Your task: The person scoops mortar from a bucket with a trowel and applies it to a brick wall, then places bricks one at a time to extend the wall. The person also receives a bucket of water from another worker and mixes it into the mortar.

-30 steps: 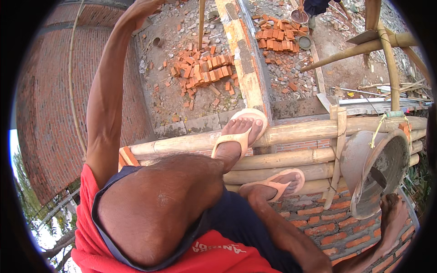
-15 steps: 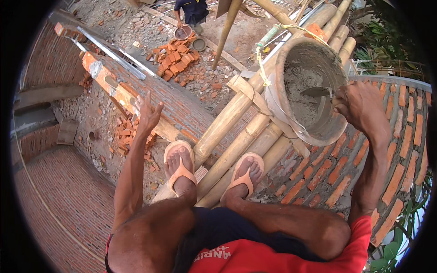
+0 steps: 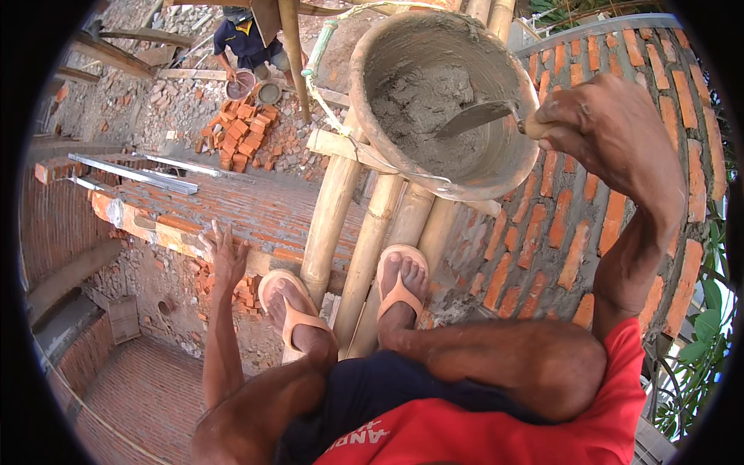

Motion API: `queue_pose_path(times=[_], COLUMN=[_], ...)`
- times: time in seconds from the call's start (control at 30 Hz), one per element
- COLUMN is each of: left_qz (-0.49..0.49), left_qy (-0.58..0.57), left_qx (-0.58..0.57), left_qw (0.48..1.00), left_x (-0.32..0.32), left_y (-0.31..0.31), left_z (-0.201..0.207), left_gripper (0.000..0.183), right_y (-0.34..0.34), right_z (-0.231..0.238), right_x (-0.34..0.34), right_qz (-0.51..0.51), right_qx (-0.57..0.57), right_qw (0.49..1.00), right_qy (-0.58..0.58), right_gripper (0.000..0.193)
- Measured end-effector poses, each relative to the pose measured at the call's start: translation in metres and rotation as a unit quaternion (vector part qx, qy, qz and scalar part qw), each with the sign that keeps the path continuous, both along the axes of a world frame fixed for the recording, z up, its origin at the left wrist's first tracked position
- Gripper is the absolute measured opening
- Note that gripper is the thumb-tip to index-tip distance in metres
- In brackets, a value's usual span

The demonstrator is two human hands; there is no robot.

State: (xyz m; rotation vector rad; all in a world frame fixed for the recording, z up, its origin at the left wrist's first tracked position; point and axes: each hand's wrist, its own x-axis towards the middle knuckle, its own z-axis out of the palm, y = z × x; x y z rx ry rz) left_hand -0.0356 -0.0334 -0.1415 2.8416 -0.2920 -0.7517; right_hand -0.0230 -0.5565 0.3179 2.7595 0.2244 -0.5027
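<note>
My right hand (image 3: 593,124) is closed round the handle of a trowel (image 3: 474,118), whose blade dips into wet grey mortar (image 3: 418,97). The mortar lies in a round, crusted bucket (image 3: 358,85) that stands on bamboo poles in front of my feet. My left hand (image 3: 226,252) hangs free on the left with its fingers apart and nothing in it, nearest to the top of a low brick wall (image 3: 256,205). Part of the trowel's handle is hidden by my right fingers.
I squat in sandals on bamboo poles (image 3: 376,232) high above rubble ground. A freshly mortared brick wall (image 3: 573,209) rises at my right. Far below, a co-worker (image 3: 248,43) is beside a pile of bricks (image 3: 240,132). Metal bars (image 3: 139,174) lie on the left wall.
The view has swung right, so the bucket appears further left and higher. The trowel has tilted flatter, with more of its blade showing. My left hand stays empty.
</note>
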Motion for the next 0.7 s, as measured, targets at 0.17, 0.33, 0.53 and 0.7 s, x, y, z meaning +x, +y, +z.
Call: queue_pose_path(times=[0.17, 0.33, 0.53, 0.7], left_qz=[-0.069, -0.080, 0.037, 0.113], left_qy=[-0.085, 0.026, 0.022, 0.020], left_qx=[-0.080, -0.020, -0.111, -0.223], left_qw=[0.991, 0.996, 0.993, 0.968], left_x=[-0.006, -0.003, 0.002, 0.067], left_y=[-0.004, -0.022, -0.066, -0.082], left_z=[0.006, 0.015, 0.043, 0.033], left_gripper=[0.060, 0.060, 0.063, 0.062], right_y=[-0.004, 0.008, -0.005, -0.020], right_z=[-0.015, -0.027, -0.023, -0.061], right_x=[0.011, 0.023, 0.017, 0.025], right_qz=[-0.054, -0.034, -0.043, -0.020], right_qx=[-0.063, -0.020, 0.043, 0.002], right_qw=[0.996, 0.999, 0.995, 0.999], right_qy=[-0.031, -0.016, -0.074, -0.048], right_gripper=[0.018, 0.015, 0.018, 0.022])
